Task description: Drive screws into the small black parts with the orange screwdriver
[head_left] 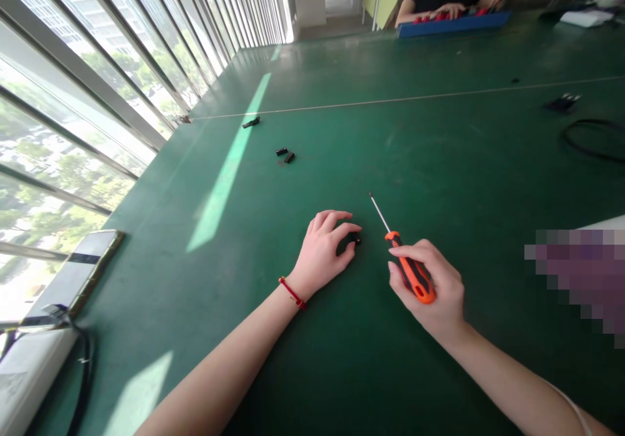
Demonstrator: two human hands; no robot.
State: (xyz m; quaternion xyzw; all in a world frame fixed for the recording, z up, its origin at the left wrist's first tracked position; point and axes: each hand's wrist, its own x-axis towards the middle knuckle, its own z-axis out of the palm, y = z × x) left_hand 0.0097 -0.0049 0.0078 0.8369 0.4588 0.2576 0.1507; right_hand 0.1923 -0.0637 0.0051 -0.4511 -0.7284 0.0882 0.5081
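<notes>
Left hand [326, 248] lay cupped on the green table [439, 149], fingers curled around a small black part [352, 239] and pinning it in place. Right hand [430, 286] was closed around the orange handle of a screwdriver [401, 257], its thin shaft pointing up and away, tip off the part. To drive well, the part probably needed a firm pinch with its screw side exposed, and the tip seated squarely before any turning. Two more black pieces [285, 155] sat farther off.
</notes>
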